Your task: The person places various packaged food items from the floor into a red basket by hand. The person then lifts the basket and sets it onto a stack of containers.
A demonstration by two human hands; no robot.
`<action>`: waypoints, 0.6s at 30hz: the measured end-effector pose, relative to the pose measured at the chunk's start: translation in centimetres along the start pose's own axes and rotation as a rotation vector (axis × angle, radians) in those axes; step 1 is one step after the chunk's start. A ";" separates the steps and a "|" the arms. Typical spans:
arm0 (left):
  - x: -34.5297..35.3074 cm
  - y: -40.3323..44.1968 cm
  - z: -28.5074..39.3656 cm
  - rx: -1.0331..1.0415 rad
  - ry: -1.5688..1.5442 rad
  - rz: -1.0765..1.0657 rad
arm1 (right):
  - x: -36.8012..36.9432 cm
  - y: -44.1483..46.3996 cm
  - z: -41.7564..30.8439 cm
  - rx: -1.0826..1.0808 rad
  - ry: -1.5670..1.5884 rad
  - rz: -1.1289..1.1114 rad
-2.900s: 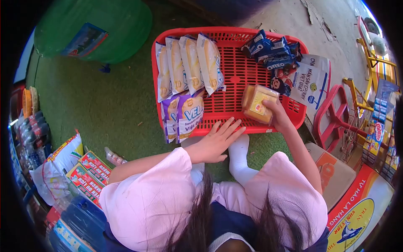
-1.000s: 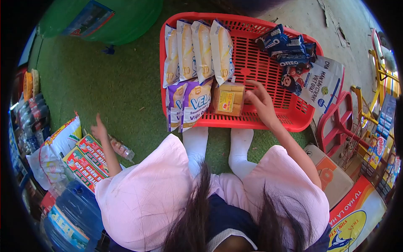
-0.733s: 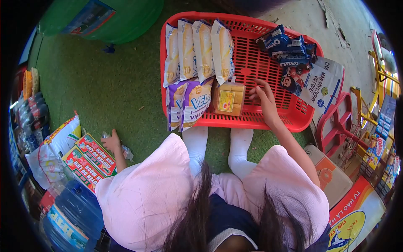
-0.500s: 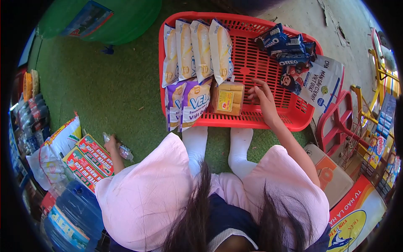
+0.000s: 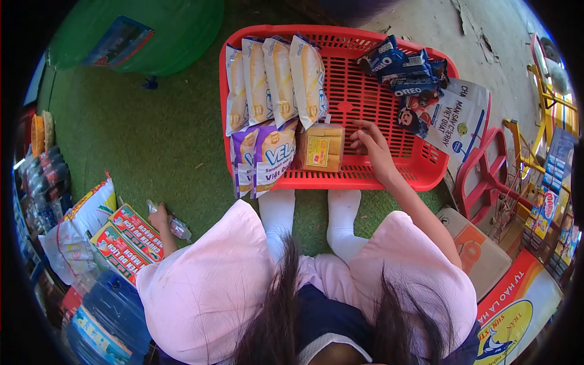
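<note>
My left hand (image 5: 159, 218) is closed on a clear plastic package (image 5: 179, 229) low over the green mat; its fingers are partly hidden. My right hand (image 5: 371, 148) is over the red basket (image 5: 355, 182), fingers apart and holding nothing. Left of it sits a clear box of yellow pastries (image 5: 322, 148) inside the basket. Beside that box stand purple-and-white Vela packs (image 5: 273, 159), with a row of several white-and-yellow packs (image 5: 308, 82) behind them. Blue Oreo packs (image 5: 413, 76) and a grey-white pouch (image 5: 454, 121) lie at the basket's right end.
A green barrel (image 5: 176, 36) stands at the back left. Nearer left are printed cartons (image 5: 128, 243), a white sack (image 5: 76, 234) and a blue water bottle (image 5: 115, 307). A red stool (image 5: 486, 173), a brown carton (image 5: 480, 255) and a snack rack (image 5: 541, 213) are at the right.
The pastry box went from my right hand into the basket beside the Vela packs. My left hand moved from the basket's front edge to the clear package at the left and closed on it.
</note>
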State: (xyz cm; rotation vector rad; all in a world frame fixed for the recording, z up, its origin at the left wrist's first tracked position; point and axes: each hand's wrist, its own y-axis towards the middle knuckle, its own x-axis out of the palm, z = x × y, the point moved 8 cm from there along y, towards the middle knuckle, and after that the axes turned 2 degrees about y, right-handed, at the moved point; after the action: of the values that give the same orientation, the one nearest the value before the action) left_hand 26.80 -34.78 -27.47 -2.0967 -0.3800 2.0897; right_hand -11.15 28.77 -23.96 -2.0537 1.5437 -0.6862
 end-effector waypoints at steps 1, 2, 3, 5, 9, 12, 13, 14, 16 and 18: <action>0.2 0.2 -0.3 -0.016 -0.020 -0.010 | 0.1 -0.1 0.0 0.013 -0.006 -0.007; 0.3 0.2 -0.4 -0.032 -0.039 -0.021 | 0.1 -0.1 -0.1 0.012 -0.007 -0.002; 0.4 0.1 -0.4 -0.028 -0.040 -0.025 | 0.1 -0.1 -0.1 0.012 -0.011 -0.007; 0.2 -0.3 -0.3 -0.045 -0.067 -0.037 | 0.1 -0.1 -0.2 0.010 -0.015 -0.004; -0.1 -1.4 0.5 -0.039 -0.095 -0.084 | 0.1 0.0 0.1 -0.001 -0.005 -0.025; 0.8 1.3 -1.1 -0.037 -0.031 -0.052 | 0.3 0.0 0.1 0.005 -0.010 -0.029; 0.8 1.4 -1.3 -0.062 -0.005 -0.024 | 0.3 0.0 0.2 0.016 -0.022 -0.030; 0.9 1.5 -1.4 -0.055 -0.005 -0.030 | 0.3 0.0 0.1 0.014 -0.023 -0.021; 0.9 1.5 -1.2 -0.007 -0.054 -0.018 | 0.3 0.0 0.1 0.013 -0.030 -0.026; 1.0 1.7 -1.3 -0.005 -0.046 -0.033 | 0.2 0.1 0.2 0.012 -0.034 -0.026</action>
State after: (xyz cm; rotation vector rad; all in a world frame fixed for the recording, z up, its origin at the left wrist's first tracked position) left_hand 28.21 -36.00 -28.88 -2.0336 -0.4232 2.1239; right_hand -11.02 28.56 -24.18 -2.0694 1.4933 -0.6647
